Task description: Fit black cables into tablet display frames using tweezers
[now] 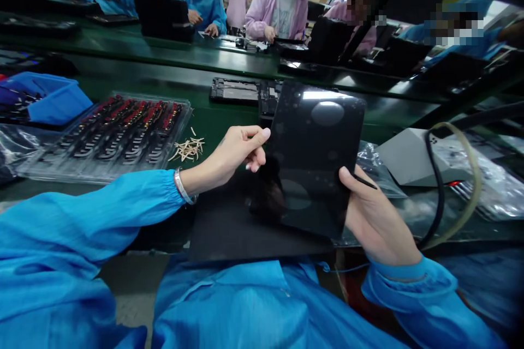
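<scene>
A glossy black tablet screen panel (317,136) is held up, tilted, in front of me. My right hand (374,212) grips its lower right edge, the thumb on the front face. A thin black stick (364,181) also pokes out by that thumb. At the panel's left edge is my left hand (243,150), thumb and forefinger pinched together and the other fingers curled. Whatever that pinch holds, if anything, I cannot make out. Beneath the panel lies a dark flat mat or board (233,229) at the bench's front edge.
A clear tray (110,174) of small red-and-black parts sits left, beside tan strips (188,149) and a blue bin (59,101). Behind the panel lies an opened device (235,90). A grey box (413,155) and looped hose (477,174) stand right. Several co-workers sit across.
</scene>
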Motion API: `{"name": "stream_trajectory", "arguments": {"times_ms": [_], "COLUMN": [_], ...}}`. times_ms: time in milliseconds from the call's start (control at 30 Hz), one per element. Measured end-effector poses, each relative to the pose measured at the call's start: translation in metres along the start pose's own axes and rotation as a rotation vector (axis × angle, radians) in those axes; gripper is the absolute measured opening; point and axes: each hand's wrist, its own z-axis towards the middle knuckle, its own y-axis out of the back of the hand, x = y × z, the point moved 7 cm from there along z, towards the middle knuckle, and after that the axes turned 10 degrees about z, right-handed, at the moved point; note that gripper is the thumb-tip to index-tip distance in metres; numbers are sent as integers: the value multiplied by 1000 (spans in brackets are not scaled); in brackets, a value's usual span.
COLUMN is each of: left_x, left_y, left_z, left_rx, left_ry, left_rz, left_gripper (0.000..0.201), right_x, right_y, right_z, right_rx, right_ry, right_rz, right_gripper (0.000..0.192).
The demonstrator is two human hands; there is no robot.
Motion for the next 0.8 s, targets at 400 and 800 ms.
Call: {"name": "stream_trajectory", "arguments": {"times_ms": [400,800], "left_x": [4,-8], "left_y": [1,2], "left_z": [4,0], "left_rx": [27,42], "left_ry": [0,-21], "left_rz": [25,111], "left_gripper": [37,34], "right_x": [1,3], "right_y": [-4,-10], "right_z": [-2,-9], "right_rx": [-1,53], "right_ry": [-24,-39], "right_rz": [39,72], "right_gripper": [45,48]}}
